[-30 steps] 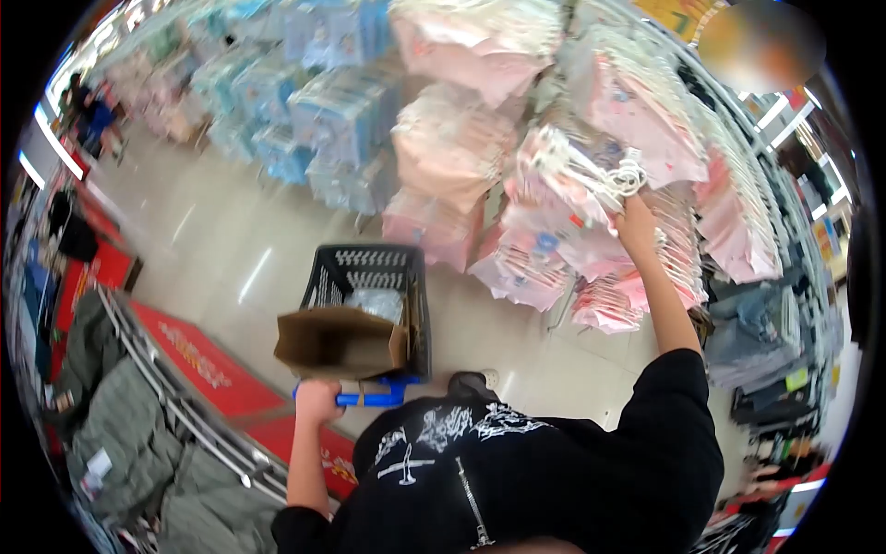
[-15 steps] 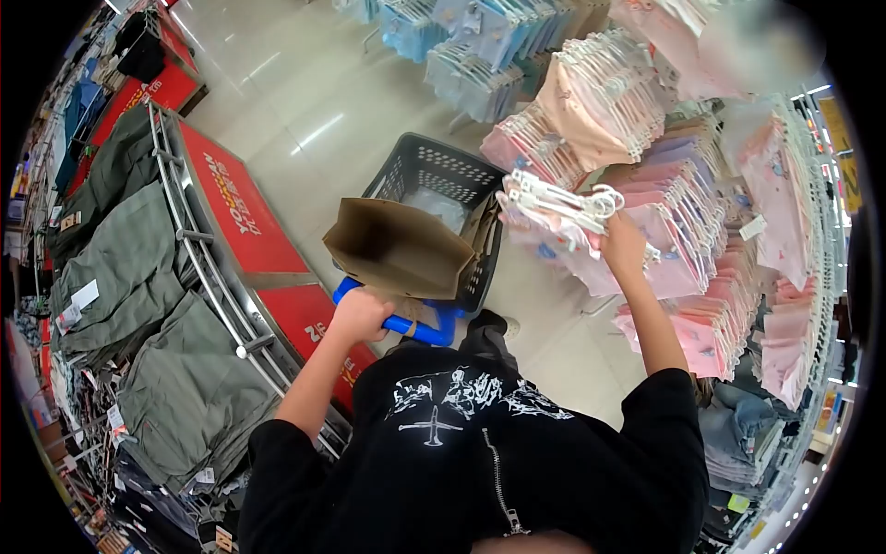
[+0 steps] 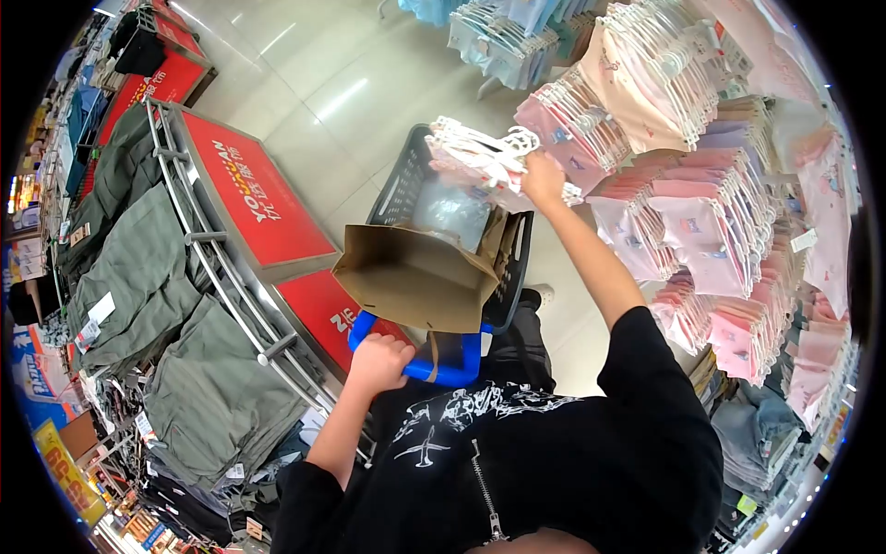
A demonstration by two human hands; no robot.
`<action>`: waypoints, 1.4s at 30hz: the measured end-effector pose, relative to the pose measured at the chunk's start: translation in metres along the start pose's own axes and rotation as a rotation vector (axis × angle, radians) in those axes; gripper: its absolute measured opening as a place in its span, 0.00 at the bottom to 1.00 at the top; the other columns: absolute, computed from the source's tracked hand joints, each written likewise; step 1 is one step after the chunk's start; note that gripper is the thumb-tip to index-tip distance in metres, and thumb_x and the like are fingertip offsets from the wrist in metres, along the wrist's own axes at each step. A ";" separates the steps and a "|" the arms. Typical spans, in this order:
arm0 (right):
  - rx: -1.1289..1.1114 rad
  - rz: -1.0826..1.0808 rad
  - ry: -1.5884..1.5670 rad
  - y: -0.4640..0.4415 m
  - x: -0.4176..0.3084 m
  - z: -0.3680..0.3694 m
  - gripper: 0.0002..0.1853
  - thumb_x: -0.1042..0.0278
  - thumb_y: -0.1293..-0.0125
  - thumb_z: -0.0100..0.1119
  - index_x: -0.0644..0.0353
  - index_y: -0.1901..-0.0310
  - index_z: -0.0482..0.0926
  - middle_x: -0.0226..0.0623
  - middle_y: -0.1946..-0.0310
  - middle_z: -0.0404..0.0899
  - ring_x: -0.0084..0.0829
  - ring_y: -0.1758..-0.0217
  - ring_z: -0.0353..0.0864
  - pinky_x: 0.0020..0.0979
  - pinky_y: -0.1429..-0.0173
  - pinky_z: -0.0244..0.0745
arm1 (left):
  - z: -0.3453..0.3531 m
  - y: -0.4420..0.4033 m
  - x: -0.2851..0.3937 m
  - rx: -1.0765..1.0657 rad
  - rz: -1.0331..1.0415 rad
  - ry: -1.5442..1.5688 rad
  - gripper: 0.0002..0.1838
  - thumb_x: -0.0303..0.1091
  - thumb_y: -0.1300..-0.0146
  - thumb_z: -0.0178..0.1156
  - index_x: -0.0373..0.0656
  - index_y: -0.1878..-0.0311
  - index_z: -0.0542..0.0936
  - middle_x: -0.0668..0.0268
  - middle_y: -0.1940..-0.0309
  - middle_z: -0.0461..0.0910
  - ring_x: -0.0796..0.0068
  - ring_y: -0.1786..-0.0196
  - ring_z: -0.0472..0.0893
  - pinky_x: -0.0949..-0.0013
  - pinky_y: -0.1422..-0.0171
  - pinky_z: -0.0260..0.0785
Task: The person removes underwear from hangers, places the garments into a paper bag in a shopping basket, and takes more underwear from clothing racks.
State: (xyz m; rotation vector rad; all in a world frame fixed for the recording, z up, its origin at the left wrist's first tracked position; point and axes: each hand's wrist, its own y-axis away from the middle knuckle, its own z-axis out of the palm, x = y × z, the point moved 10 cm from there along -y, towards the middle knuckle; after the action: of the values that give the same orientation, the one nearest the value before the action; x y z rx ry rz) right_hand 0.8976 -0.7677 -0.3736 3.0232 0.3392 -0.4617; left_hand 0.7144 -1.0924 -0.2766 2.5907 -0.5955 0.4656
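Observation:
My left hand (image 3: 380,363) is closed round the blue handle (image 3: 445,374) of a grey shopping basket (image 3: 399,175). In my right hand (image 3: 544,177) is a bunch of white clothes hangers (image 3: 480,152), with pale pink cloth hanging below them. This bunch is held over the far right part of the basket. An open brown paper bag (image 3: 420,282) stands in the near part of the basket. Behind the bag lies a clear plastic-wrapped item (image 3: 450,210); its kind I cannot make out.
Racks of pink children's garments (image 3: 706,222) on white hangers stand close on the right. Blue garments (image 3: 503,46) hang at the far side. Along the left runs a metal rail (image 3: 198,237) with grey-green trousers (image 3: 138,268) and red sign panels (image 3: 245,180).
My right hand has carried the hangers left, from beside the pink racks to above the basket. My left hand stays on the handle, and the view has shifted.

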 end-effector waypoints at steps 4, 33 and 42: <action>-0.196 0.058 -0.079 0.009 -0.027 0.065 0.12 0.61 0.51 0.58 0.59 0.67 0.76 0.45 0.62 0.76 0.44 0.59 0.77 0.42 0.58 0.72 | 0.001 0.001 -0.001 0.022 -0.016 0.012 0.11 0.35 0.69 0.61 0.47 0.76 0.74 0.70 0.79 0.75 0.69 0.69 0.76 0.67 0.64 0.67; -0.006 0.587 -0.578 0.392 0.141 0.034 0.10 0.77 0.49 0.49 0.57 0.70 0.81 0.40 0.68 0.79 0.38 0.61 0.78 0.34 0.55 0.72 | -0.005 -0.027 0.007 0.111 0.034 -0.109 0.08 0.37 0.65 0.60 0.47 0.79 0.76 0.62 0.80 0.77 0.64 0.73 0.78 0.64 0.66 0.70; -0.105 -0.328 -0.732 0.281 -0.132 -0.111 0.21 0.54 0.48 0.61 0.55 0.54 0.74 0.37 0.60 0.75 0.39 0.57 0.74 0.35 0.55 0.67 | 0.004 -0.060 0.039 -0.008 -0.060 -0.124 0.11 0.39 0.61 0.63 0.45 0.74 0.77 0.59 0.79 0.78 0.58 0.72 0.79 0.60 0.68 0.71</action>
State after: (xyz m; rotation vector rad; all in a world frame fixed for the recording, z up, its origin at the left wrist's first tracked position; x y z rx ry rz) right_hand 0.8703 -1.0578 -0.2195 2.4609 0.7530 -1.4433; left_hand 0.7768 -1.0585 -0.2847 2.6361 -0.5580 0.2842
